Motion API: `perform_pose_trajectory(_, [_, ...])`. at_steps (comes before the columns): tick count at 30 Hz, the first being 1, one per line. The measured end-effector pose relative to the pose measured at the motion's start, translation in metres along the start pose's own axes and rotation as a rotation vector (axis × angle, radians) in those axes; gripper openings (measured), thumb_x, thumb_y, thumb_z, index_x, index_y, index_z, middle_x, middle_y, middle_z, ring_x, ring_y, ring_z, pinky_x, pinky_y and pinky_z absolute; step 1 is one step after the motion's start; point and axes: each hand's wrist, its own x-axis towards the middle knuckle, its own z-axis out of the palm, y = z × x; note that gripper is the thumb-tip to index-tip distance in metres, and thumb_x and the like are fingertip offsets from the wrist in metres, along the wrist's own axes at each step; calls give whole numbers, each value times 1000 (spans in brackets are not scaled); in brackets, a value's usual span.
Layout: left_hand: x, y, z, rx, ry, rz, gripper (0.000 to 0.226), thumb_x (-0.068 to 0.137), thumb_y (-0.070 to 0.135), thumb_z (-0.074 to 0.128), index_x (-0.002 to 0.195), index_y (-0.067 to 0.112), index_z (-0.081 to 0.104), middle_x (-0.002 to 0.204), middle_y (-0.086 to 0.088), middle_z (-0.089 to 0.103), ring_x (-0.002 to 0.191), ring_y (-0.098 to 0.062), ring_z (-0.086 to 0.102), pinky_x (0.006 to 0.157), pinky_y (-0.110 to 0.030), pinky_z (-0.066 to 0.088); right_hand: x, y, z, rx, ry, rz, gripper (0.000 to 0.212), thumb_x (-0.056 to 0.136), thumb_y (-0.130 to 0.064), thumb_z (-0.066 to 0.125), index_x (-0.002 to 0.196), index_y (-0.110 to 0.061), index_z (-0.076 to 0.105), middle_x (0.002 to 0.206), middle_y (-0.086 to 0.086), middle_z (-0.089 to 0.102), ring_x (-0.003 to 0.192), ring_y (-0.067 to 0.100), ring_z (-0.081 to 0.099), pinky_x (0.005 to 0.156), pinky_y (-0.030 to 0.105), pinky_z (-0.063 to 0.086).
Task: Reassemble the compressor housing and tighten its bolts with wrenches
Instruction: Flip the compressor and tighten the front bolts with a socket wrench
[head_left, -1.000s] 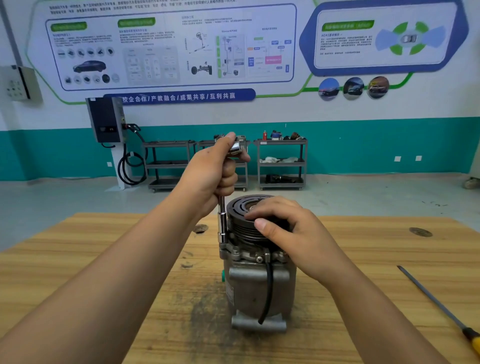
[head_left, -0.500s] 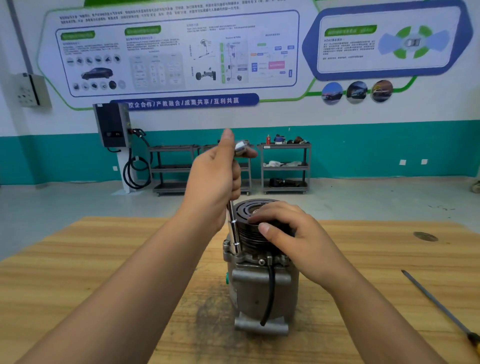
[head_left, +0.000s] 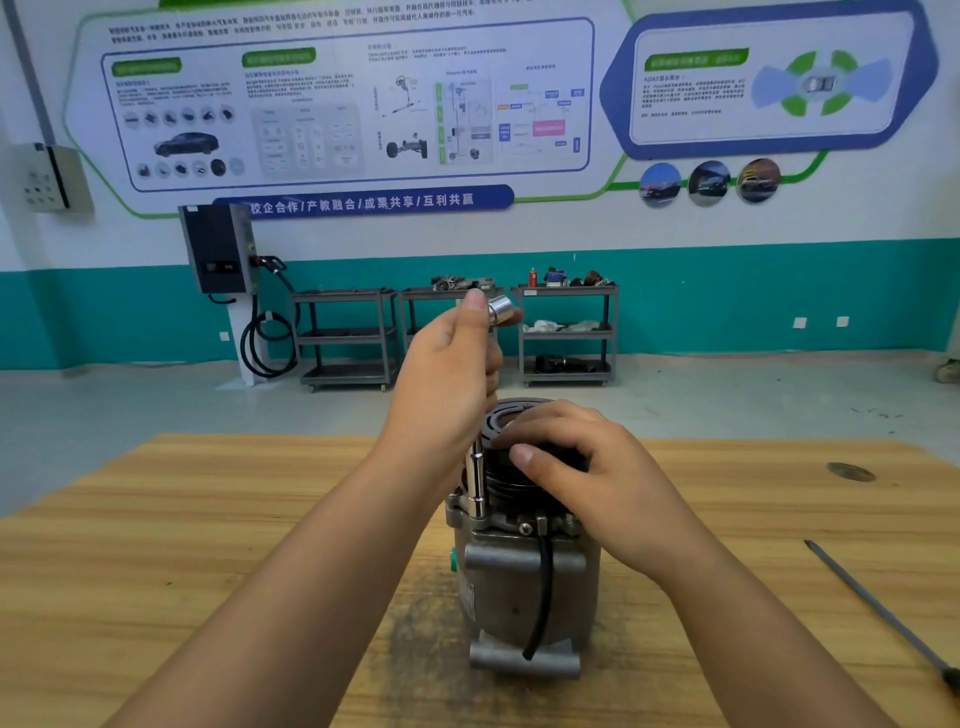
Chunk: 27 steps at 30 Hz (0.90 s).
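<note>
Since a second ago: left hand (head_left: 447, 374) shifted on the long chrome socket wrench (head_left: 475, 483), thumb now straight up beside the shiny top end rather than capping it, fingers curled round the shaft as before. Shaft leaning slightly instead of standing upright. Lower end seated on the flange at the left front corner of the grey cast-metal compressor housing (head_left: 519, 587). Right hand (head_left: 597, 478) unchanged, fingers bent over and gripping the black grooved pulley (head_left: 519, 408) on top of the housing. Housing in the same place, upright near the middle of the pale wooden tabletop (head_left: 208, 545).

Hidden behind the left palm: the middle of the wrench shaft. Covered by the right hand: most of the pulley and the right side of the flange. Bolt under the socket not visible. Cut off at the right edge: the handle of a long thin metal-shafted screwdriver (head_left: 883, 613), lying well apart from the housing.

Down the front of the housing, a black rubber cable (head_left: 544, 587). Beyond the table, grey metal shelf carts (head_left: 348, 338) against a teal-and-white wall, a dark wall-mounted charging unit (head_left: 215, 249) with a looped cable, and large printed info panels (head_left: 343, 104) above.
</note>
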Motion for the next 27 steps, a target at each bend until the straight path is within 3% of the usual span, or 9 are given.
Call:
perform_pose_trajectory(6, [2, -2, 2, -70, -111, 15, 46, 102, 36, 32, 80, 12, 65, 44, 10, 24, 38, -5, 18, 36, -16, 18, 14, -14, 9, -183, -58, 65, 14, 87, -31, 61, 96, -28, 71, 101, -17, 56, 111, 9, 46, 102, 43, 30])
perform_pose_trajectory(12, [8, -4, -5, -169, -245, -56, 47, 101, 36, 31, 77, 13, 64, 43, 10, 23, 35, -4, 17, 35, -14, 18, 17, -13, 15, -92, -10, 57, 10, 82, -29, 67, 85, -22, 73, 94, -18, 61, 103, 10, 53, 98, 48, 35])
perform_pose_trajectory(16, [12, -3, -11, -260, -382, -119, 47, 96, 40, 36, 74, 16, 70, 43, 11, 23, 36, -3, 17, 34, -13, 18, 15, -10, 9, -17, -51, 48, 11, 84, -27, 65, 88, -22, 74, 88, -22, 60, 98, 7, 56, 97, 47, 37])
perform_pose_trajectory(20, [16, -2, -15, -273, -450, -147, 43, 83, 46, 42, 68, 19, 71, 41, 13, 23, 35, -1, 17, 33, -14, 17, 13, -5, -1, 128, -84, 88, 15, 88, -21, 61, 97, -20, 73, 93, -14, 68, 95, 4, 61, 93, 37, 46])
perform_pose_trajectory(27, [31, -2, -26, -171, -335, -205, 53, 96, 44, 35, 55, 18, 57, 37, 12, 20, 32, -4, 14, 35, -13, 13, 11, 1, -7, 137, -102, 80, 16, 89, -23, 60, 98, -31, 71, 95, -19, 69, 92, -7, 60, 78, 10, 45])
